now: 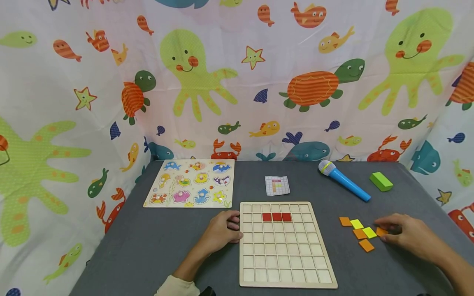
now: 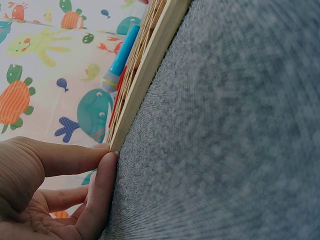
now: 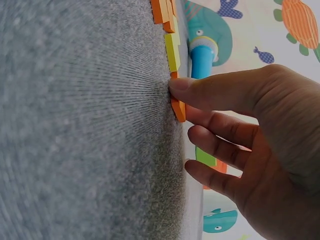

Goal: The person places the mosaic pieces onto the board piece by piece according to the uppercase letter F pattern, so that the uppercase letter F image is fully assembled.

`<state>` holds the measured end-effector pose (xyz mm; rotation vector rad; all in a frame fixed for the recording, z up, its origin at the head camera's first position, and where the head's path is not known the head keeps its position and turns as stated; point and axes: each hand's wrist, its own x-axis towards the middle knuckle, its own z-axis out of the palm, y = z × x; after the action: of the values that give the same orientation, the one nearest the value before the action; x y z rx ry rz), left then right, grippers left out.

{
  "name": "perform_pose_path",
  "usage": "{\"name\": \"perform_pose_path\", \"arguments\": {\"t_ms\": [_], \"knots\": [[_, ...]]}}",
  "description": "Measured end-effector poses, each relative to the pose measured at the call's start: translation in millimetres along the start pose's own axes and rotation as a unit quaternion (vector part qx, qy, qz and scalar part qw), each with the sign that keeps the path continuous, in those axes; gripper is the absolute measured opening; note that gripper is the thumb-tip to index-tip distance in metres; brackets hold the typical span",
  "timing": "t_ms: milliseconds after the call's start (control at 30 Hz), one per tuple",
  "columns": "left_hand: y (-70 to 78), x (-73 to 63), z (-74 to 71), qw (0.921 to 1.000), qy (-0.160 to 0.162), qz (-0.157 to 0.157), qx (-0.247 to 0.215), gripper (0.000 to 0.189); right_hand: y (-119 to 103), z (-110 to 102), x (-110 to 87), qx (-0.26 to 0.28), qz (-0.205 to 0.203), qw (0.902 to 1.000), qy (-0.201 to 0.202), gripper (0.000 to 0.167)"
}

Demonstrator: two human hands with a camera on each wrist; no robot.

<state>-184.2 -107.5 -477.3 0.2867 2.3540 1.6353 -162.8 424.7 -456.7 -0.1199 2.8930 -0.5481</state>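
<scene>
A wooden grid board (image 1: pixel 281 249) lies on the table, with three red square tiles (image 1: pixel 277 217) side by side in its second row. My left hand (image 1: pixel 220 231) holds the board's left edge; in the left wrist view, thumb and finger tips (image 2: pixel 102 159) meet at its wooden side (image 2: pixel 150 70). To the right of the board, my right hand (image 1: pixel 409 235) pinches an orange tile (image 1: pixel 382 232) between thumb and fingers, low at the table. Several loose orange tiles (image 1: pixel 366 246) and yellow tiles (image 1: pixel 369 232) lie just left of that hand.
Behind the board lies a small card with a coloured grid pattern (image 1: pixel 277 186). A sea-animal puzzle board (image 1: pixel 190 183) is at the back left. A blue toy microphone (image 1: pixel 344 181) and a green block (image 1: pixel 381 181) lie at the back right, before a printed curtain (image 1: pixel 237 82).
</scene>
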Motion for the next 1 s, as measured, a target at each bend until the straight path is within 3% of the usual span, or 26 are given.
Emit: {"name": "perform_pose_path", "arguments": {"t_ms": [233,500,1000], "knots": [[0.6,-0.2,-0.2,1.0,-0.002,0.002,-0.002,0.063,-2,-4,-0.3,-0.014,-0.009,0.9998,0.005,0.039],[1.6,0.6,0.2,1.0,0.0,0.004,-0.003,0.064,-11,-5,0.3,0.008,-0.03,0.9995,0.011,0.041],[0.9,0.6,-1.3,1.0,-0.001,0.006,-0.006,0.064,-55,7,14.6,0.033,-0.07,0.9967,0.024,0.032]]}}
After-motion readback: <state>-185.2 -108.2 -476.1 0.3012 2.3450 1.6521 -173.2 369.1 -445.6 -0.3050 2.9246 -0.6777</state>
